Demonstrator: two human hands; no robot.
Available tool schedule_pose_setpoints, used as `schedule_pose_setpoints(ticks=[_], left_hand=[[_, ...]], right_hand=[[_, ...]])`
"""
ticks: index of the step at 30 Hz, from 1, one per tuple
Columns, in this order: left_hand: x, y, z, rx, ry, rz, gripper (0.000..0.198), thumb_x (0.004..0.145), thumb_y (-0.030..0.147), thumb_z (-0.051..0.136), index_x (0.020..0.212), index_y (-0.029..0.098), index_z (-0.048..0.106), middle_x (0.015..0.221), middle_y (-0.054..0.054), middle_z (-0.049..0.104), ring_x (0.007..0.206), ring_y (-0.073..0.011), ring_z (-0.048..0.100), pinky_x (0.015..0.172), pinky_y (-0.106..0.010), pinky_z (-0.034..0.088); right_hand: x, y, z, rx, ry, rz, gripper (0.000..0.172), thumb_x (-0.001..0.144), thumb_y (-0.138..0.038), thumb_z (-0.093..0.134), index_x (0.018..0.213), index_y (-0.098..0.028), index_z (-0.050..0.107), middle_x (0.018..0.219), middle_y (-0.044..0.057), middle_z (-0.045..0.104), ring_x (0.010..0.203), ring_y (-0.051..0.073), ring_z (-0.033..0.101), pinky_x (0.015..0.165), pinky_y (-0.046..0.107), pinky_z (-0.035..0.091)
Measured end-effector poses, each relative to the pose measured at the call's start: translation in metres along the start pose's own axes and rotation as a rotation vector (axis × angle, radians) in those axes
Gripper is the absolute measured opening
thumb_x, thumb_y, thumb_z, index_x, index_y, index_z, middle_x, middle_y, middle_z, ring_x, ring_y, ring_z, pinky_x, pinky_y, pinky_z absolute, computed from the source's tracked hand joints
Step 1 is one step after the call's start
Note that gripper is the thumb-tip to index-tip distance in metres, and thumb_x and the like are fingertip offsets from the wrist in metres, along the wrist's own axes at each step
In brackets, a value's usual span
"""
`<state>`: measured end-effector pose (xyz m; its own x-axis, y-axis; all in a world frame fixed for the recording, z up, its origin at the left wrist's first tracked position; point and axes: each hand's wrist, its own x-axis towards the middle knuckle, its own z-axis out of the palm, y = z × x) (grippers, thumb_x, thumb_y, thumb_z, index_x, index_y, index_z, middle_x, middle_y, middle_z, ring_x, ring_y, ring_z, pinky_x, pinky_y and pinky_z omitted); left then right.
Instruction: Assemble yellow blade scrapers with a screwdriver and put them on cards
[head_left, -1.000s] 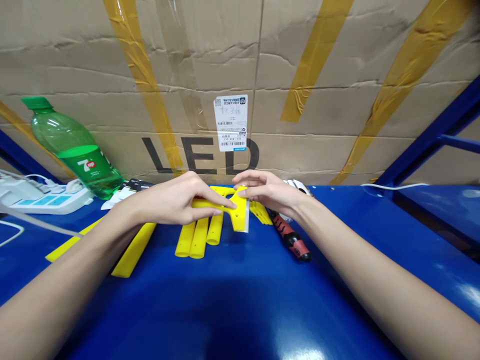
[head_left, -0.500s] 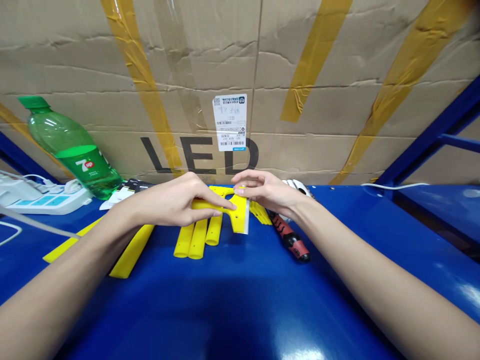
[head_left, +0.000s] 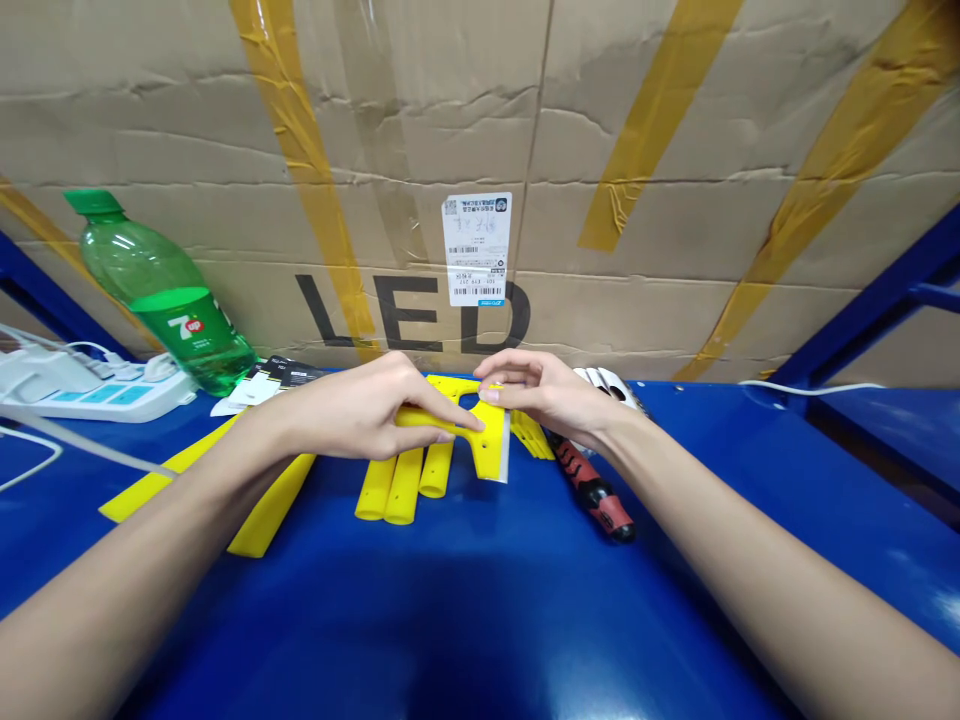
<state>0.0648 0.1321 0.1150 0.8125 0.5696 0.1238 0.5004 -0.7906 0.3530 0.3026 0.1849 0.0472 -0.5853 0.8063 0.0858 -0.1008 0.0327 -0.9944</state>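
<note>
A yellow scraper [head_left: 491, 455] with a flat head and a pale metallic strip along its right edge is held above the blue table. My left hand [head_left: 375, 405] is closed round its handle, the index finger stretched along the head. My right hand [head_left: 536, 390] pinches the far corner of the head between thumb and fingers. Under and behind the scraper lie several yellow tube-shaped handles [head_left: 405, 490], their open ends towards me. More yellow pieces [head_left: 531, 437] sit just right of the strip, partly covered by my right hand.
A red-and-black tool handle [head_left: 596, 490] lies by my right forearm. Flat yellow strips [head_left: 274, 510] rest beneath my left forearm. Further left are black-and-white packets [head_left: 281, 372], a green soda bottle [head_left: 176, 300] and a power strip [head_left: 112, 398] with cables. A taped cardboard box [head_left: 420, 130] walls off the back.
The whole scene has shifted slightly right in view. Both hands keep the same hold on the scraper, with little visible movement of their own.
</note>
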Motion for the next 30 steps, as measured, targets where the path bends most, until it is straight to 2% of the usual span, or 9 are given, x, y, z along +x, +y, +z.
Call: schedule_pose_setpoints(ticks=[4,10,12,14,16,18,20,24,30], left_hand=[[-0.001,-0.001,0.000,0.015,-0.011,0.022,0.030,0.093,0.022,0.062,0.118,0.029,0.077,0.087,-0.005,0.082,0.057,-0.0114,0.065,0.058,-0.020,0.046],[0.000,-0.001,0.002,0.034,-0.083,-0.026,0.031,0.094,0.020,0.060,0.120,0.030,0.076,0.092,-0.004,0.082,0.065,-0.0124,0.068,0.060,-0.021,0.044],[0.000,-0.001,0.002,0.033,-0.095,-0.043,0.031,0.094,0.020,0.061,0.119,0.029,0.076,0.097,-0.004,0.082,0.069,-0.0129,0.070,0.063,-0.021,0.045],[-0.001,-0.002,0.000,0.045,-0.105,-0.063,0.031,0.093,0.019,0.062,0.119,0.027,0.076,0.102,-0.004,0.081,0.073,-0.0131,0.072,0.064,-0.020,0.046],[-0.003,-0.006,-0.002,0.069,-0.110,-0.091,0.031,0.093,0.018,0.061,0.120,0.026,0.076,0.105,-0.005,0.081,0.077,-0.0136,0.073,0.065,-0.019,0.047],[-0.005,-0.011,-0.004,0.103,-0.109,-0.118,0.032,0.093,0.018,0.061,0.121,0.025,0.075,0.104,-0.005,0.081,0.074,-0.0139,0.072,0.064,-0.020,0.048],[-0.007,-0.017,-0.005,0.127,-0.097,-0.122,0.033,0.092,0.018,0.061,0.121,0.025,0.076,0.101,-0.006,0.081,0.067,-0.0133,0.070,0.060,-0.020,0.047],[-0.008,-0.024,-0.005,0.139,-0.079,-0.101,0.033,0.090,0.018,0.062,0.119,0.025,0.076,0.091,-0.006,0.082,0.056,-0.0117,0.064,0.053,-0.020,0.044],[-0.007,-0.020,-0.006,0.163,-0.133,-0.164,0.039,0.089,0.012,0.061,0.123,0.028,0.074,0.093,-0.002,0.082,0.057,-0.0096,0.064,0.054,-0.019,0.041]], right_hand=[[0.000,-0.001,0.000,-0.022,0.008,0.014,0.028,0.070,-0.026,0.087,0.094,-0.020,0.075,0.087,0.001,0.071,0.082,0.014,0.065,0.080,0.030,0.049],[0.002,-0.001,0.003,-0.063,0.047,0.027,0.025,0.082,-0.042,0.077,0.093,-0.019,0.075,0.099,0.006,0.075,0.087,0.015,0.065,0.073,0.029,0.048],[0.002,-0.001,0.002,-0.177,0.080,0.010,0.025,0.087,-0.042,0.071,0.099,-0.019,0.073,0.103,0.008,0.075,0.094,0.018,0.066,0.076,0.030,0.049],[0.003,0.000,-0.002,-0.424,0.155,-0.035,0.023,0.091,-0.038,0.066,0.105,-0.020,0.070,0.105,0.009,0.076,0.096,0.019,0.068,0.079,0.032,0.050],[0.002,0.001,-0.007,-0.686,0.207,-0.070,0.015,0.091,-0.028,0.064,0.102,-0.019,0.068,0.098,0.009,0.077,0.090,0.020,0.070,0.078,0.034,0.051],[0.000,0.001,-0.012,-0.832,0.168,-0.069,0.008,0.086,-0.016,0.065,0.093,-0.019,0.067,0.087,0.007,0.077,0.082,0.020,0.071,0.075,0.034,0.052],[-0.002,0.000,-0.013,-0.871,0.074,-0.062,0.011,0.081,-0.009,0.065,0.086,-0.019,0.065,0.081,0.004,0.076,0.077,0.019,0.072,0.072,0.032,0.052],[-0.003,0.001,-0.006,-0.996,-0.045,-0.124,0.015,0.077,-0.005,0.064,0.080,-0.020,0.064,0.080,0.002,0.074,0.076,0.018,0.068,0.073,0.029,0.049],[0.000,0.006,0.003,-1.167,-0.097,-0.197,0.019,0.077,-0.001,0.062,0.080,-0.020,0.063,0.079,0.003,0.071,0.081,0.020,0.060,0.075,0.031,0.042]])
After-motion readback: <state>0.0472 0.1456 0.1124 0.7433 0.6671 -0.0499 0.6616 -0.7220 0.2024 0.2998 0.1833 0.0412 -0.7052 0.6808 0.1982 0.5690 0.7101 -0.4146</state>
